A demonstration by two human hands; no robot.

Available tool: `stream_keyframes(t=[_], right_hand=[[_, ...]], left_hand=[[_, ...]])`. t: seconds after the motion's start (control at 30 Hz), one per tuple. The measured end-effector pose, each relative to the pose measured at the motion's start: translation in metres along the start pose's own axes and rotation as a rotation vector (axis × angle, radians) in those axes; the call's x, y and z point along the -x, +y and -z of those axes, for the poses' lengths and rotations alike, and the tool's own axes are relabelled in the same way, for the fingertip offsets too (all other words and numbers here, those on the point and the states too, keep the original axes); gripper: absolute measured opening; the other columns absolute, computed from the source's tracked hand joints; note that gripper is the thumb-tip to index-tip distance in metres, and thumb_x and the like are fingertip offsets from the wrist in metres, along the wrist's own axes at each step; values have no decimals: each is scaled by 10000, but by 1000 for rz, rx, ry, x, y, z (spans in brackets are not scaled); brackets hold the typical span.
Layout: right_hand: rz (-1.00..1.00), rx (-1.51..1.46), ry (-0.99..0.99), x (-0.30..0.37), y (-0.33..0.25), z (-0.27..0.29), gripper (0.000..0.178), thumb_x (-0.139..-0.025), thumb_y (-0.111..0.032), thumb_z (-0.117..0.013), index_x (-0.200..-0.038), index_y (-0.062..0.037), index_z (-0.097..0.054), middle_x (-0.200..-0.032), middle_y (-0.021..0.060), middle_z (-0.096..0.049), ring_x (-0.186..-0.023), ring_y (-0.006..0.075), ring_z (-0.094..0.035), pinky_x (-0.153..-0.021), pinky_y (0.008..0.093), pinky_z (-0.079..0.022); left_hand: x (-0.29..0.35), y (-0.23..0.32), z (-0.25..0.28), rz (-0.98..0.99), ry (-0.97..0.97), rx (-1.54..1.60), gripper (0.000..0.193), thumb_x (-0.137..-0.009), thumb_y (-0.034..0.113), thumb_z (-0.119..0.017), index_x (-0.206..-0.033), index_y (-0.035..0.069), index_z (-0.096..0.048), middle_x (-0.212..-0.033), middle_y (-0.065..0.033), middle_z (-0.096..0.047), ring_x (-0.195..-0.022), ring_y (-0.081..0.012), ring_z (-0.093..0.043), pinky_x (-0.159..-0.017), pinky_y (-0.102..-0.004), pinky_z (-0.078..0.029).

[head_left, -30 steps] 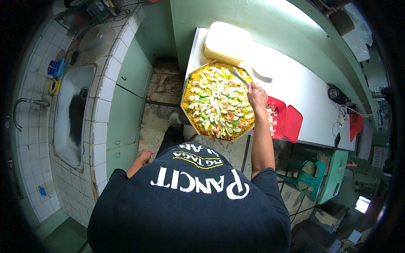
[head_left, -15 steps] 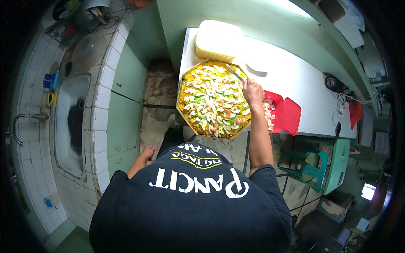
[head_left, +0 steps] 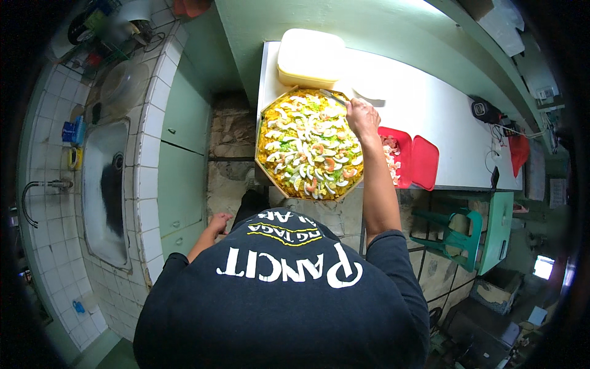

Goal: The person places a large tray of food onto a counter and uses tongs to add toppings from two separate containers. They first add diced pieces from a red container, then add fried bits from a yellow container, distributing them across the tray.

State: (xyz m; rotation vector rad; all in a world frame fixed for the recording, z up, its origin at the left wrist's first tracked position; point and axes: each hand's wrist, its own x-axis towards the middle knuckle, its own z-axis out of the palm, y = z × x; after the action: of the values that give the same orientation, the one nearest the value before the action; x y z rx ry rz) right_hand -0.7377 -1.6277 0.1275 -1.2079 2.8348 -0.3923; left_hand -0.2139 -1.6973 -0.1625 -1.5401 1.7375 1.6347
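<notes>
My right hand (head_left: 364,117) is closed around a slim metal utensil (head_left: 334,97), whose far end lies over the upper right edge of a large octagonal tray (head_left: 268,173). The tray holds yellow noodles (head_left: 268,147) topped with egg slices, shrimp and chopped greens. Whether the utensil is tongs or a spoon is hard to make out. Down by my side, away from the table, my left hand (head_left: 218,222) hangs with loosely bent fingers and nothing visible in it.
Beyond the tray a pale yellow lidded tub (head_left: 310,58) stands on the white table (head_left: 424,104). Right of my forearm sits a red container (head_left: 402,161) of pink pieces, its red lid (head_left: 425,163) alongside. A sink (head_left: 104,197) is at left, a green plastic chair (head_left: 458,237) at right.
My right hand and the utensil have shifted slightly up and left along the tray's far right edge. My left hand still hangs at my side.
</notes>
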Motion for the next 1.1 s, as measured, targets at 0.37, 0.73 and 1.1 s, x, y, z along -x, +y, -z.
stream_keyframes(t=[0.37,0.73,1.1], right_hand=[[-164,-71,184,34,41,21,303,-916,-327,-495,-916,-71,-656,-916,188,-657,-874,373,-628,-759,466,-480],[-484,159,233,149,190,41,277,-917,-293,-508,-896,-63,-660,-907,162,-652,-842,384,-626,-725,491,-485],[-597,168,160,151,185,8,296,-906,-293,-511,-867,-49,-673,-898,178,-664,-855,394,-645,-733,513,-511]], left_hand=[[-12,-17,1,-17,22,106,215,-894,191,-539,-1022,100,-685,-601,-47,-516,-480,-160,-448,-436,-360,-393],[-62,-91,5,-166,28,-57,255,-850,104,-506,-987,70,-718,-872,-133,-687,-807,-233,-631,-727,-355,-499],[-24,22,18,-372,-113,-392,293,-888,162,-494,-1122,82,-652,-1002,-132,-590,-845,-240,-581,-567,-423,-556]])
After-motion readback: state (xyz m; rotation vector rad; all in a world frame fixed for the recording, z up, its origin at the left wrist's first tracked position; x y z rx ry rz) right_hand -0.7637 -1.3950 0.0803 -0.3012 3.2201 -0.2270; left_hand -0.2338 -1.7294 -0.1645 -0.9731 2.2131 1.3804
